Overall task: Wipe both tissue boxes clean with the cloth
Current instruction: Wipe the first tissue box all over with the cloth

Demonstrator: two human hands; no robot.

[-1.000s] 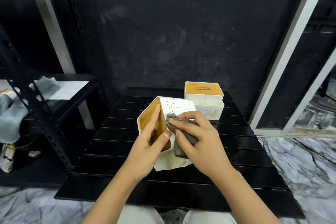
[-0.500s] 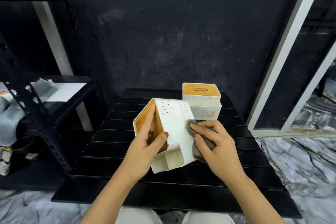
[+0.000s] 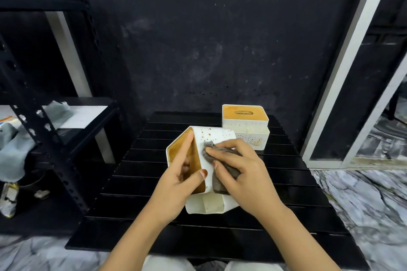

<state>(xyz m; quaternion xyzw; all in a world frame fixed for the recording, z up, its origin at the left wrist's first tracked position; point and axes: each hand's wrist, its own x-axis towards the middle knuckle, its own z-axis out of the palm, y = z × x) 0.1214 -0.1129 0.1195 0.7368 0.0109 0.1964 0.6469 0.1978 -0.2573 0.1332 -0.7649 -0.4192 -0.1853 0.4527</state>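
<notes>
A white tissue box (image 3: 214, 137) with a wooden lid is tipped on its side above the black slatted table (image 3: 136, 182), its speckled white wall facing up. My left hand (image 3: 179, 181) grips it at the lid side, fingers over the wooden face and thumb on the edge. A grey cloth (image 3: 217, 165) is held by my right hand (image 3: 240, 171) and pressed flat against the upper white wall. The second tissue box (image 3: 245, 126) stands upright at the back of the table, its wooden lid with an oval slot facing up.
A black metal shelf rack (image 3: 50, 134) stands to the left with a pale cloth (image 3: 13, 149) and paper on it. A white door frame (image 3: 343, 72) rises at the right. Marble floor (image 3: 363, 200) surrounds the table.
My right hand has swept the cloth back leftward across the box's white wall, from its right edge towards the lid side. The left hand keeps its hold on the box.
</notes>
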